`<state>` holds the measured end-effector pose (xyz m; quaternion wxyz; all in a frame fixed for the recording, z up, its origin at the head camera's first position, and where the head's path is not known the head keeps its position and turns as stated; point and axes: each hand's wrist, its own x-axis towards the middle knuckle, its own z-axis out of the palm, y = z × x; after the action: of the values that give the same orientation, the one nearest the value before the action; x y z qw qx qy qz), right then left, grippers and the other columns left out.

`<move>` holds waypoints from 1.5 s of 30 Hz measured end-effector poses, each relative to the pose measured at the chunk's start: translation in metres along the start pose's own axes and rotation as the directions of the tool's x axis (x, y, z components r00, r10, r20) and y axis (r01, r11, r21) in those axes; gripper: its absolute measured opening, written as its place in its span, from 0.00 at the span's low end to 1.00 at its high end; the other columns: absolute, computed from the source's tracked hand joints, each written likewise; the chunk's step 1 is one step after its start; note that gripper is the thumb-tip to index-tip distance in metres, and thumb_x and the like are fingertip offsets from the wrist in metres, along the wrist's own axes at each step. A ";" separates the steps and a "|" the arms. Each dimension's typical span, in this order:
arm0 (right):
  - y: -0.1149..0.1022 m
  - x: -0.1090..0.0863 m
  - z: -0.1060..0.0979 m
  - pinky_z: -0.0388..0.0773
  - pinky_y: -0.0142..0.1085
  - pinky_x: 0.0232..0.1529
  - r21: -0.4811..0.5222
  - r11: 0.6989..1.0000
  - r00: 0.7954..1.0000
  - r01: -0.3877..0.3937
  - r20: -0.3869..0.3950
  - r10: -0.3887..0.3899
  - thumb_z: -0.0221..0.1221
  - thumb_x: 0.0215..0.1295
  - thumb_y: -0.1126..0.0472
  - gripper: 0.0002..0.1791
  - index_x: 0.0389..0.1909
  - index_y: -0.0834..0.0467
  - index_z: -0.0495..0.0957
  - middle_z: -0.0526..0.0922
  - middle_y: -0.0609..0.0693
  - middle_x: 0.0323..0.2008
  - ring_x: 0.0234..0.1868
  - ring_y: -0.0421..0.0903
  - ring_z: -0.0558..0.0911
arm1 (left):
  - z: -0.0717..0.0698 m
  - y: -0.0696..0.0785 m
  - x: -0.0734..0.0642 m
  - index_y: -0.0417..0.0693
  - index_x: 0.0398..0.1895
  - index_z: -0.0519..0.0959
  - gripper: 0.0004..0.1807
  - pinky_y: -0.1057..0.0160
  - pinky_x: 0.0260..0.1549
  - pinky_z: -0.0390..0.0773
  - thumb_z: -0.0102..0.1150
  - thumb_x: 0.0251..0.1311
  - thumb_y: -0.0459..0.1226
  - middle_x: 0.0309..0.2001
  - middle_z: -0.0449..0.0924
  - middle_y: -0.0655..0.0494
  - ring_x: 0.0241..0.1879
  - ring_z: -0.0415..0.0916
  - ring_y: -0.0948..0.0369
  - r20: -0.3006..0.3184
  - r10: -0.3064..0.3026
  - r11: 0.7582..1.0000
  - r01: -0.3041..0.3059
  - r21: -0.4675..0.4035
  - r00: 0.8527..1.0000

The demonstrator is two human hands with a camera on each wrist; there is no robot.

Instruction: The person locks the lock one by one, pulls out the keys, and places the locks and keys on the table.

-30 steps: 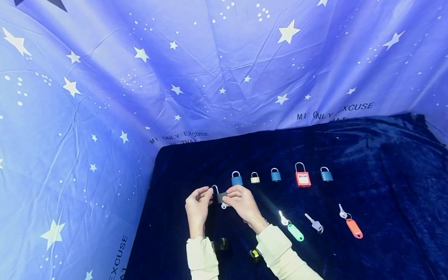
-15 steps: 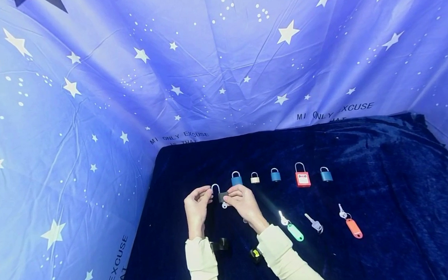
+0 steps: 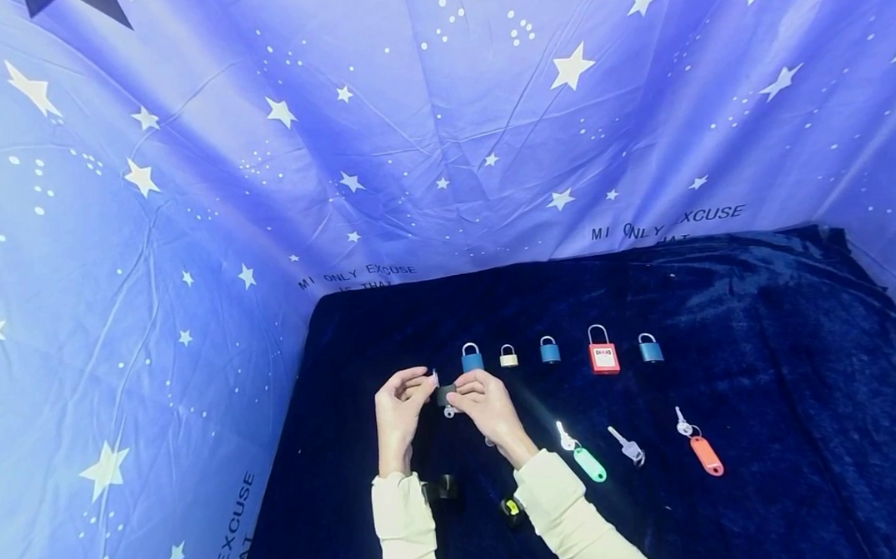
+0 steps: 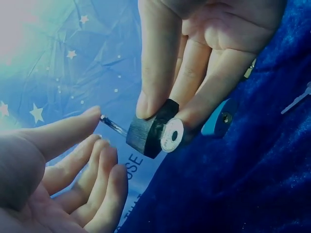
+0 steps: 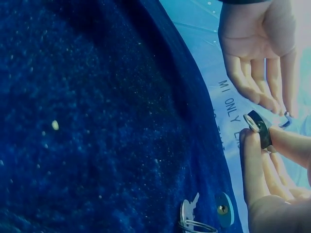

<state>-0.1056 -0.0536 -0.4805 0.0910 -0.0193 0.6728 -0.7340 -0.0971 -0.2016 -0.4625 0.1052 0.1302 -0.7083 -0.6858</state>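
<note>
My right hand (image 3: 491, 407) pinches a black padlock (image 4: 148, 131) between thumb and fingers. From its underside the round head of a silver key (image 4: 172, 135) sticks out. The shackle (image 4: 114, 125) stands out from the body on the opposite side and is seen nearly edge-on. At the shackle's end, the thumb tip of my left hand (image 3: 401, 411) touches it, while the other fingers (image 4: 108, 199) lie loosely bent below. Behind the right hand a blue padlock (image 3: 471, 360) lies on the dark blue cloth (image 3: 720, 318).
Rightward lie a small brass padlock (image 3: 508, 358), a blue padlock (image 3: 550, 352), a red padlock (image 3: 604, 358) and another blue padlock (image 3: 650, 350). Nearer are a key with a green tag (image 3: 590, 465), a plain key (image 3: 628, 447) and a key with an orange tag (image 3: 707, 456). A star-printed curtain (image 3: 441, 130) stands behind.
The shackle has turned from a wide hook shape to nearly edge-on in the head view. My left hand has shifted slightly right with it; the right hand keeps its grip.
</note>
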 end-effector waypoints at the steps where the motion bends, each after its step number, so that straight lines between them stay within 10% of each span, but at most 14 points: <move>1: 0.000 0.000 0.001 0.84 0.37 0.40 0.000 1.000 1.000 -0.015 -0.007 0.015 0.65 0.60 0.72 0.13 0.44 0.70 0.76 0.85 0.62 0.36 0.35 0.48 0.87 | 0.000 0.000 0.000 0.28 0.49 0.80 0.20 0.71 0.34 0.80 0.71 0.54 0.30 0.38 0.86 0.43 0.31 0.82 0.66 0.005 0.001 1.000 -0.001 0.002 1.000; 13: -0.002 -0.001 0.000 0.82 0.32 0.39 -0.043 0.999 1.000 -0.016 0.017 0.017 0.65 0.61 0.71 0.11 0.43 0.69 0.76 0.86 0.59 0.36 0.35 0.43 0.86 | 0.009 -0.002 0.003 0.27 0.56 0.76 0.23 0.73 0.39 0.80 0.67 0.59 0.30 0.44 0.85 0.39 0.36 0.83 0.68 0.137 -0.021 1.000 0.023 -0.015 0.990; 31: -0.001 -0.002 0.000 0.83 0.33 0.40 -0.019 0.999 0.999 -0.026 0.018 0.027 0.66 0.61 0.69 0.12 0.42 0.69 0.77 0.86 0.61 0.36 0.37 0.49 0.87 | 0.013 0.001 0.006 0.25 0.47 0.80 0.17 0.71 0.36 0.80 0.68 0.57 0.28 0.34 0.87 0.45 0.31 0.85 0.63 0.087 -0.041 0.999 0.042 -0.015 0.995; 45: 0.004 -0.007 0.003 0.85 0.37 0.41 0.033 0.999 0.984 -0.034 0.177 0.028 0.59 0.70 0.65 0.15 0.47 0.76 0.77 0.84 0.72 0.39 0.36 0.54 0.88 | 0.010 0.000 0.011 0.30 0.46 0.83 0.14 0.71 0.35 0.80 0.68 0.58 0.30 0.31 0.87 0.47 0.28 0.84 0.66 0.013 0.017 0.998 -0.016 -0.061 1.000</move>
<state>-0.0979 -0.0554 -0.4833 0.1620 -0.0722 0.6490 -0.7398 -0.1108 -0.1952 -0.4634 0.1102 0.1165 -0.6888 -0.7070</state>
